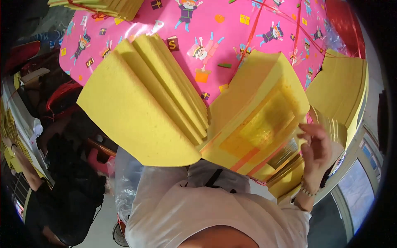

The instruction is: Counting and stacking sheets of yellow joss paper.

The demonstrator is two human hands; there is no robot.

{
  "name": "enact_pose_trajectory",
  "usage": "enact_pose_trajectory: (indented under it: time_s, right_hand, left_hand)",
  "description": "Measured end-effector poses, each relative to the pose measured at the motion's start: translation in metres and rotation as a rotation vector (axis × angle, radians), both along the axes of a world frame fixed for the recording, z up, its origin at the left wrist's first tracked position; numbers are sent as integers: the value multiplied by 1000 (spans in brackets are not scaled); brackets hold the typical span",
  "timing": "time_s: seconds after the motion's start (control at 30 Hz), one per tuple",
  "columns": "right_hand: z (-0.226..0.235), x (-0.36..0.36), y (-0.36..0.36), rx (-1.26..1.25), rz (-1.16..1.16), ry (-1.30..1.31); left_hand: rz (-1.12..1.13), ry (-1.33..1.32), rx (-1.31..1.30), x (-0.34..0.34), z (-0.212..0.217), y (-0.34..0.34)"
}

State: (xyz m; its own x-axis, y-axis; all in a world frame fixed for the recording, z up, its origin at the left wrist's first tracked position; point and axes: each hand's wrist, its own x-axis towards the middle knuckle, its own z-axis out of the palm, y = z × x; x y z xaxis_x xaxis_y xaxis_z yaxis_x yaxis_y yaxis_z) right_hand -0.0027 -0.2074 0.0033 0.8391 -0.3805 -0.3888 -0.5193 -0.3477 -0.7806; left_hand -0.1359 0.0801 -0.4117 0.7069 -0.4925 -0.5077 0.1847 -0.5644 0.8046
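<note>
Yellow paper sheets with a gold foil square and orange-red stripes [260, 128] lie in a thick stack at the table's near edge, right of centre. My right hand [316, 144], a beaded bracelet on its wrist, is at the right edge of this stack. Its fingers are loosely curled and apart, with nothing visible between them. To the left leans a fanned pile of plain yellow paper [140, 115], its folds standing up and its lower corner meeting the foil stack. More yellow bundles [287, 177] sit below, near my right wrist. My left hand does not show.
A pink patterned cloth [223, 37] covers the table, with red strings [253, 27] across it. Yellow paper stands in a curved stack [339, 87] at right; another bundle [118, 8] lies far left. A person in black [74, 186] works at left. Clear plastic [128, 182] hangs nearby.
</note>
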Motion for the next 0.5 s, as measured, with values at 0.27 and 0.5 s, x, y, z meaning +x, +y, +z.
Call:
enact_pose_trajectory:
  time_s: [0.27,0.5]
  right_hand:
    - [-4,-11,-1,-97,-60,3]
    - [10,-3,-9,-108,-56,-104]
  left_hand:
    - [-8,94,90,-9,-10,42]
    - [-87,144,108,8,0,59]
